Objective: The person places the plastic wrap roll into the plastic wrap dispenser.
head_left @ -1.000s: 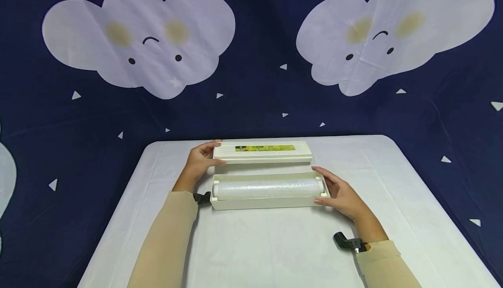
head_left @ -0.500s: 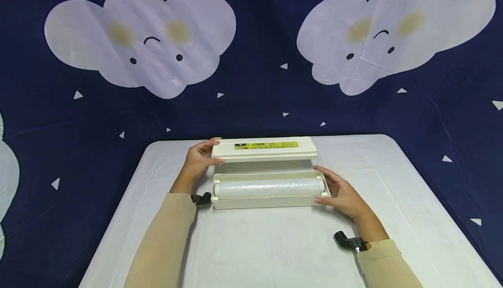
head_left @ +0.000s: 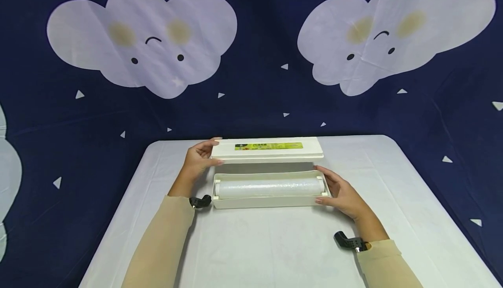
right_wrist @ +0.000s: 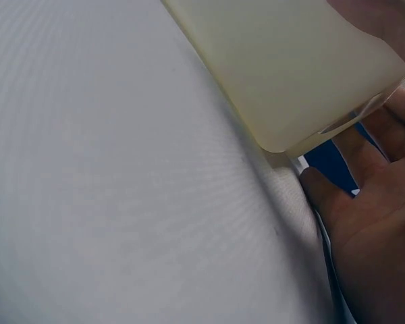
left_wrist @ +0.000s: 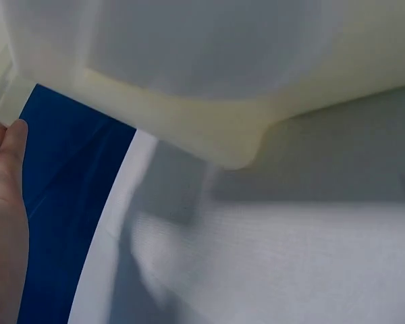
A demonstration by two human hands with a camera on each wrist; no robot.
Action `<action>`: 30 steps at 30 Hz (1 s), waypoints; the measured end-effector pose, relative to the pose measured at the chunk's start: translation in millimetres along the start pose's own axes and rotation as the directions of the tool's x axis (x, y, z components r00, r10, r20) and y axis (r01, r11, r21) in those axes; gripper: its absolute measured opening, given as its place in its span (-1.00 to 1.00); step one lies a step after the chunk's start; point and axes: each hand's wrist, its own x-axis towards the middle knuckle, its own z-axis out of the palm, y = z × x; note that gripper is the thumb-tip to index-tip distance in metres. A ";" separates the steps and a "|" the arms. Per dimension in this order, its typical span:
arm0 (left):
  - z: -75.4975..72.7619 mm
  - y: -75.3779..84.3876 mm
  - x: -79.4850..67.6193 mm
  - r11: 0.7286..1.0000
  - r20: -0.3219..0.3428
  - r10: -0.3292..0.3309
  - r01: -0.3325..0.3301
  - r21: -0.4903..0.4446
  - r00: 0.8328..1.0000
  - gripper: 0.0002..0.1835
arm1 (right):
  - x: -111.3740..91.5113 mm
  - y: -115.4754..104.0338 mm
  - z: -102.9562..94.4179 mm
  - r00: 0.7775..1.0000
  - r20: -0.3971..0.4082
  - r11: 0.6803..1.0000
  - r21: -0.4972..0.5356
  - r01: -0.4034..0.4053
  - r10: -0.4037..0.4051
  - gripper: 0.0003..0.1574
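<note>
In the head view my left hand [head_left: 198, 160] grips the left end of a white lid [head_left: 271, 153] with a yellow-green label, thumb at the near edge and fingers at the far edge. The lid is held up behind a long white box [head_left: 263, 203], apart from it. Inside the uncovered box lies a roll of cling film [head_left: 269, 187]. My right hand [head_left: 346, 197] holds the box's right end between thumb and fingers. In the right wrist view, that hand [right_wrist: 371, 202] is at the end of the box [right_wrist: 290, 74]. The left wrist view shows my left hand [left_wrist: 7, 202] beside the lid [left_wrist: 13, 98].
A white cloth covers the table [head_left: 271, 248] under the box. Behind stands a dark blue backdrop [head_left: 251, 113] with clouds and small triangles. Black wrist cameras sit on the left wrist [head_left: 201, 201] and right wrist [head_left: 347, 241].
The lid's right end has moved to the right and the lid looks larger, rising a little off the table. My left wrist has shifted slightly left; the right hand and box stay nearly still.
</note>
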 end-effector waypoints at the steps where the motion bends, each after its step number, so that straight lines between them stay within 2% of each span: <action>1: 0.0 0.5 -1.1 1.000 0.001 0.000 0.000 0.000 1.000 -0.31 | 0.1 0.4 0.1 1.000 0.004 1.000 -0.001 0.006 -0.006 0.31; 10: 2.5 5.1 -11.9 1.000 0.013 0.001 -0.001 -0.021 1.000 -0.29 | -0.9 0.1 -0.4 1.000 -0.006 1.000 -0.023 0.002 -0.002 0.31; 14: 3.6 6.3 -14.8 0.999 0.018 0.010 -0.009 -0.052 1.000 -0.28 | 1.3 1.0 -3.3 0.999 -0.008 0.999 0.027 0.044 -0.044 0.33; 19: 3.9 8.0 -17.3 0.998 0.036 0.018 -0.016 -0.067 0.999 -0.30 | 8.1 -2.4 -8.4 0.994 -0.070 0.994 0.075 0.083 -0.078 0.39; 23: 4.2 8.2 -18.6 0.997 0.056 0.014 -0.009 -0.075 0.998 -0.31 | 17.3 -12.0 -12.9 0.985 -0.113 0.990 0.035 0.139 -0.134 0.35; 30: 4.5 5.3 -21.6 0.997 0.060 0.026 -0.022 -0.078 0.998 -0.31 | 32.7 -24.7 -16.6 0.976 -0.118 0.983 -0.027 0.180 -0.182 0.30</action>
